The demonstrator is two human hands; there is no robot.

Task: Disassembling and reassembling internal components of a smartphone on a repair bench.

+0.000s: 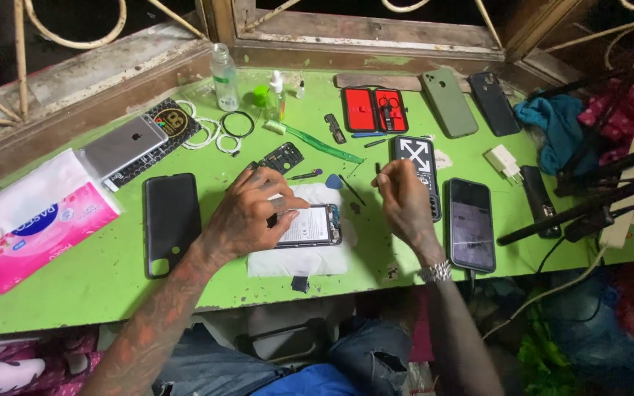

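An opened phone (315, 224) with its back removed lies on a white cloth (299, 258) at the middle of the green table (97, 282). My left hand (247, 213) rests on the phone's left end and presses it down. My right hand (403, 199) hovers just to the right of the phone with its fingers curled; whether it pinches a small part cannot be made out. A blue pick (333, 180) and a thin dark tool (351, 190) lie just above the cloth.
A black phone case (172, 220) lies left, a tissue pack (34, 224) far left. Phones (469, 224), a patterned case (416, 158), a red tool kit (374, 110), a clear bottle (224, 77), a charger (504, 161) and cables crowd the back and right.
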